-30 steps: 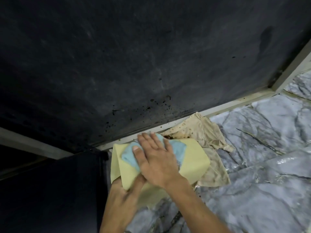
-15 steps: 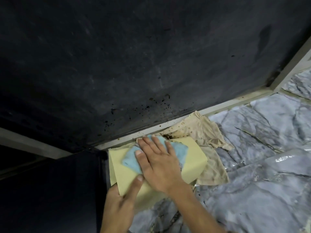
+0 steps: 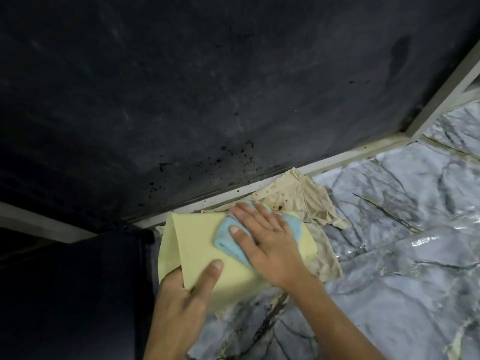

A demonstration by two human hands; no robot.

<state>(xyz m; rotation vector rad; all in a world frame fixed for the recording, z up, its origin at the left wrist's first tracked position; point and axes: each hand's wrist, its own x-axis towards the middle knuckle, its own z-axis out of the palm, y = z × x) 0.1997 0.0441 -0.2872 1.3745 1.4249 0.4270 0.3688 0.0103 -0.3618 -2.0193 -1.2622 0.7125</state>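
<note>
A pale yellow box [image 3: 197, 245] lies on a marble-patterned surface beside a dark panel. On its top sits a light blue cloth [image 3: 224, 239]. My right hand [image 3: 262, 242] lies flat on that cloth with straight, spread fingers and presses it down. My left hand [image 3: 181, 302] grips the box at its near left corner, one digit stretched over the top and the others tucked behind the left side. Most of the blue cloth is hidden under my right hand.
A stained beige rag [image 3: 298, 196] lies under and behind the box. The grey marble-patterned surface [image 3: 389, 255] spreads to the right. A dark panel [image 3: 207, 100] with black specks rises behind a pale frame strip [image 3: 337, 162]. A dark cabinet face [image 3: 78, 294] stands at the left.
My right hand has slid the blue cloth a little to the right across the box top. My left hand's digit now reaches further over the top.
</note>
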